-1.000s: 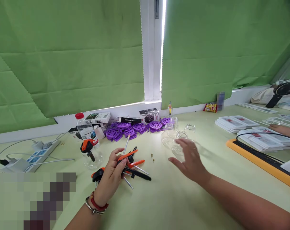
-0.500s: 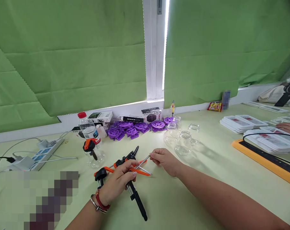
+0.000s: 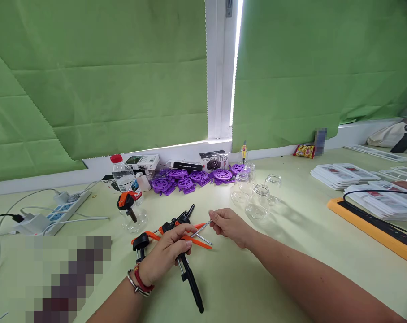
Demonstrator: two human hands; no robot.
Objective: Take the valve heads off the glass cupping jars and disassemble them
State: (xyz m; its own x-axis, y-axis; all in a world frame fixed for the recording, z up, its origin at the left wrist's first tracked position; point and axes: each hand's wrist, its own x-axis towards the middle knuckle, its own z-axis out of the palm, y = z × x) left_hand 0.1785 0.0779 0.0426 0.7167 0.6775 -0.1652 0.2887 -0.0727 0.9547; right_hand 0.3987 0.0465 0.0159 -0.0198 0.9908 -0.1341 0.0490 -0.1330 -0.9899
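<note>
I count at least 2 black-and-orange tools (image 3: pixel 126 202) from here, pile overlaps. Clear jars (image 3: pixel 256 207): 5 minimum, some hidden behind others. Purple discs (image 3: pixel 222 175): at least 6. Green blinds (image 3: pixel 132 76): 2. Red-capped bottle (image 3: pixel 123 176): 1. Power strip (image 3: pixel 69 211): 1. Snack packet (image 3: pixel 305 151): 1.

The place looked like a workroom; purple parts (image 3: pixel 199 177), clear jars (image 3: pixel 256 211) and stacked white panels (image 3: pixel 334 174) shared the table (image 3: pixel 257 287).

Table (image 3: pixel 244 282) layout, left to right.
Power strip (image 3: pixel 71 210); bottle (image 3: pixel 121 172); boxes (image 3: pixel 214 160) behind discs (image 3: pixel 199 177) at centre; tools (image 3: pixel 191 278) in front, at left hand (image 3: pixel 170 252); jars (image 3: pixel 260 199) right of centre; stacked panels (image 3: pixel 334 172) far right.
</note>
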